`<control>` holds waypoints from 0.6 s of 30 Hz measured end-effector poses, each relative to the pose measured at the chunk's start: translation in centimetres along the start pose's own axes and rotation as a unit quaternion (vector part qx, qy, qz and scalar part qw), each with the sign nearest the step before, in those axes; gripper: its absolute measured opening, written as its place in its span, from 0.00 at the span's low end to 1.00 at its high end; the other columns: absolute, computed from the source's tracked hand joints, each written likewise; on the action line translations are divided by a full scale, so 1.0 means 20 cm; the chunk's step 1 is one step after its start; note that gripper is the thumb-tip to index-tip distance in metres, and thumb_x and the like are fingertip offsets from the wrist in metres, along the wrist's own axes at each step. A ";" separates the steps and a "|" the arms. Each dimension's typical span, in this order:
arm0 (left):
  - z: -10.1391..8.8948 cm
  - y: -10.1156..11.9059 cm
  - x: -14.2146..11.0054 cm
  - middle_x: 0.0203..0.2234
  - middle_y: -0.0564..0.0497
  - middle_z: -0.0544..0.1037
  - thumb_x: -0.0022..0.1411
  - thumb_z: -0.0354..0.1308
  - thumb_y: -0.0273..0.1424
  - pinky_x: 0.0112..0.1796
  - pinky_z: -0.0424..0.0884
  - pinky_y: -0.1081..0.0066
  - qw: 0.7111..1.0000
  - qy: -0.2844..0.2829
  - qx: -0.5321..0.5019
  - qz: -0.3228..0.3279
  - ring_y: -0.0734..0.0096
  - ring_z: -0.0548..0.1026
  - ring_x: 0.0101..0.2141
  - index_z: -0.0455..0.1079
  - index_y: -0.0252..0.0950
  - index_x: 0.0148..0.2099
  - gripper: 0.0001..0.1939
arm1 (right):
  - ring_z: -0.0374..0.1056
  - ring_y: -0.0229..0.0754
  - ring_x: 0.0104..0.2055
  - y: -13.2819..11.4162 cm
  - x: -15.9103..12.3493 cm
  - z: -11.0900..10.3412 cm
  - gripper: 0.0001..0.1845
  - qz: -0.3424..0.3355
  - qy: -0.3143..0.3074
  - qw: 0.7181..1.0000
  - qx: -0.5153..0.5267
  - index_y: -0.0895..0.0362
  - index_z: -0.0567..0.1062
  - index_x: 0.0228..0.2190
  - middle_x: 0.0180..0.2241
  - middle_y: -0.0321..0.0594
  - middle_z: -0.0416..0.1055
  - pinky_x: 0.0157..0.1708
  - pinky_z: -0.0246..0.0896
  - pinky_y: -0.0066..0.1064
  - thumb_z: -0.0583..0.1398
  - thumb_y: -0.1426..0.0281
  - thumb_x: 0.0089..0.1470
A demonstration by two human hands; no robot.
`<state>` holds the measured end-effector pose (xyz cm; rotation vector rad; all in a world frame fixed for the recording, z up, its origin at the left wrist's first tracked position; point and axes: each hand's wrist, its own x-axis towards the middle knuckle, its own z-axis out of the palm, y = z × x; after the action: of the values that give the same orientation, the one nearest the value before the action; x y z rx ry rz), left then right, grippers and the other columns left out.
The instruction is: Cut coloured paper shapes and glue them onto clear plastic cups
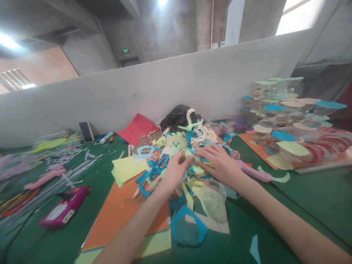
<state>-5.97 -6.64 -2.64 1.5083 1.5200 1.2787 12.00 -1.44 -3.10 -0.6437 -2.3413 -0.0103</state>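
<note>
Over a heap of coloured paper scraps (pixel 156 167), my left hand (pixel 176 172) is closed, thumb and forefinger pinched together. Light green paper lies right at its fingertips; whether they grip it is unclear. Beside it, my right hand (pixel 218 163) has its fingers stretched out across the heap, palm down. Below the hands a clear plastic cup (pixel 213 200) leans among the scraps. Nearer to me is a blue paper piece (pixel 202 227) with a clear round part at its middle. A pink glue gun (pixel 254 172) lies just beyond my right wrist.
Yellow-green sheets (pixel 128 168) and orange sheets (pixel 110 223) lie left of the heap. A magenta box (pixel 66 207) with a cable sits further left. Stacked clear cups with paper pieces (pixel 283 121) stand at right. A black plastic bag (pixel 176 117) rests against the white partition (pixel 110 95).
</note>
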 end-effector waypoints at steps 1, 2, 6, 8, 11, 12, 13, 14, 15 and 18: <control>0.00 0.01 0.00 0.20 0.58 0.65 0.58 0.57 0.46 0.29 0.60 0.73 1.000 -0.002 -0.013 0.001 0.75 0.64 0.24 0.61 0.37 0.28 0.18 | 0.64 0.49 0.45 0.00 0.00 -0.01 0.15 0.003 0.004 1.000 0.002 0.56 0.73 0.44 0.43 0.46 0.74 0.45 0.59 0.41 0.52 0.61 0.66; 0.00 0.01 0.00 0.20 0.58 0.65 0.58 0.57 0.46 0.29 0.60 0.73 1.000 -0.005 -0.029 0.004 0.75 0.64 0.24 0.61 0.37 0.29 0.18 | 0.65 0.49 0.44 0.01 0.00 -0.01 0.15 0.008 0.009 1.000 0.005 0.56 0.74 0.43 0.41 0.46 0.74 0.45 0.59 0.41 0.51 0.62 0.66; 0.01 0.04 -0.02 0.22 0.57 0.67 0.58 0.58 0.44 0.29 0.62 0.74 0.997 -0.022 -0.070 0.013 0.76 0.64 0.25 0.65 0.37 0.32 0.15 | 0.64 0.48 0.39 0.01 0.01 -0.02 0.14 0.044 0.022 0.998 0.044 0.57 0.71 0.35 0.33 0.44 0.72 0.42 0.59 0.40 0.48 0.67 0.66; 0.02 0.04 -0.02 0.25 0.56 0.70 0.58 0.58 0.43 0.30 0.64 0.74 0.997 -0.028 -0.073 0.015 0.75 0.66 0.26 0.67 0.37 0.34 0.13 | 0.64 0.46 0.36 0.01 0.02 -0.02 0.13 0.082 0.027 0.993 0.077 0.56 0.69 0.31 0.29 0.42 0.69 0.38 0.59 0.37 0.48 0.67 0.65; 0.02 0.03 -0.01 0.28 0.54 0.73 0.60 0.57 0.43 0.31 0.66 0.74 0.997 -0.022 -0.067 0.014 0.74 0.68 0.27 0.68 0.37 0.38 0.13 | 0.63 0.43 0.31 -0.01 0.02 -0.02 0.12 0.139 0.022 0.982 0.127 0.54 0.65 0.27 0.26 0.39 0.66 0.32 0.58 0.33 0.50 0.66 0.62; 0.02 0.03 -0.01 0.29 0.54 0.73 0.61 0.56 0.43 0.31 0.66 0.74 0.998 -0.013 -0.065 0.016 0.74 0.69 0.28 0.68 0.37 0.39 0.14 | 0.63 0.42 0.30 -0.01 0.03 -0.02 0.12 0.148 0.017 0.979 0.139 0.54 0.64 0.27 0.26 0.38 0.66 0.31 0.58 0.33 0.50 0.66 0.61; 0.01 0.02 -0.01 0.29 0.54 0.73 0.61 0.56 0.43 0.31 0.66 0.74 0.998 -0.004 -0.062 0.019 0.74 0.69 0.28 0.68 0.37 0.39 0.14 | 0.63 0.42 0.30 -0.02 0.03 -0.02 0.12 0.151 0.009 0.977 0.150 0.54 0.64 0.27 0.26 0.38 0.66 0.31 0.57 0.33 0.50 0.66 0.61; 0.01 0.02 -0.01 0.29 0.54 0.72 0.61 0.56 0.44 0.31 0.65 0.74 0.998 0.006 -0.059 0.021 0.73 0.68 0.29 0.68 0.37 0.39 0.14 | 0.63 0.42 0.30 -0.02 0.03 -0.02 0.12 0.152 0.002 0.976 0.159 0.54 0.64 0.27 0.26 0.38 0.66 0.31 0.57 0.32 0.50 0.65 0.61; 0.01 0.01 -0.01 0.29 0.54 0.72 0.61 0.56 0.44 0.31 0.65 0.74 0.998 0.015 -0.058 0.021 0.73 0.68 0.29 0.68 0.37 0.37 0.15 | 0.62 0.42 0.30 -0.03 0.03 -0.03 0.12 0.155 -0.006 0.973 0.169 0.54 0.64 0.27 0.26 0.37 0.66 0.31 0.57 0.32 0.50 0.64 0.61; 0.00 0.01 -0.01 0.27 0.54 0.71 0.61 0.57 0.44 0.31 0.64 0.74 0.997 0.027 -0.077 0.013 0.74 0.67 0.29 0.69 0.36 0.35 0.15 | 0.62 0.41 0.30 -0.03 0.03 -0.04 0.13 0.193 -0.021 0.955 0.223 0.54 0.65 0.28 0.27 0.37 0.66 0.30 0.56 0.31 0.50 0.61 0.61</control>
<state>-5.83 -6.76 -2.50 1.4093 1.4036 1.4284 11.76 -1.92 -2.08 -0.8552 -2.1122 0.6935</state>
